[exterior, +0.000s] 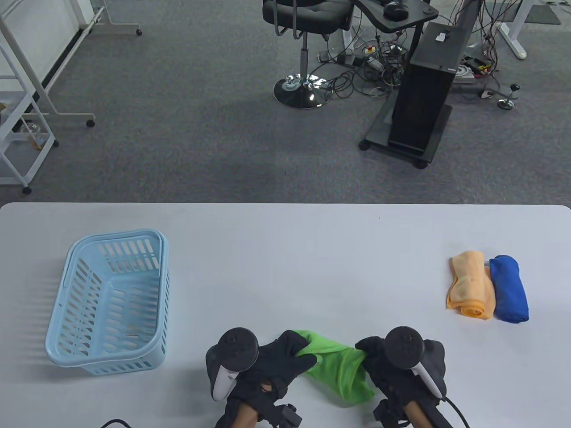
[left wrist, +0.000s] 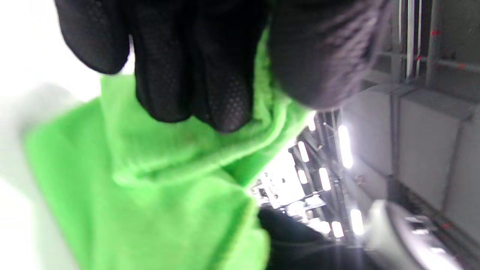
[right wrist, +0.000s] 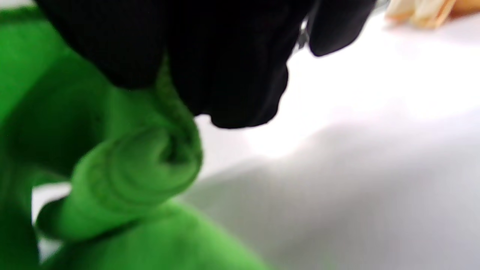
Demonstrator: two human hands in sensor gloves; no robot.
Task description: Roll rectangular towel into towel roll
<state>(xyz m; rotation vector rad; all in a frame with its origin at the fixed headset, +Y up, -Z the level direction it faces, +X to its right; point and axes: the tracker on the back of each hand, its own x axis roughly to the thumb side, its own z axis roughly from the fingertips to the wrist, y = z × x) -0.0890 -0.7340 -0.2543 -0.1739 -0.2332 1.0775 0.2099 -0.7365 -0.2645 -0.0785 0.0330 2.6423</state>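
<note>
Green towel [exterior: 340, 366] at near table edge, partly rolled, loose tail hanging; left hand [exterior: 279, 362] and right hand [exterior: 384, 362] each pinch one end. Judged: rolling midway, winding and tidying remain.

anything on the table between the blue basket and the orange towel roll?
Nothing, in table view: bare table runs from the basket to the orange roll. The green towel sits nearer the front edge.

Looks like an office or lab space: grey carpet [exterior: 187, 116], a black swivel chair [exterior: 305, 26], a rolling equipment stand [exterior: 424, 98] with tangled cables [exterior: 379, 67], white metal racks [exterior: 22, 111].
</note>
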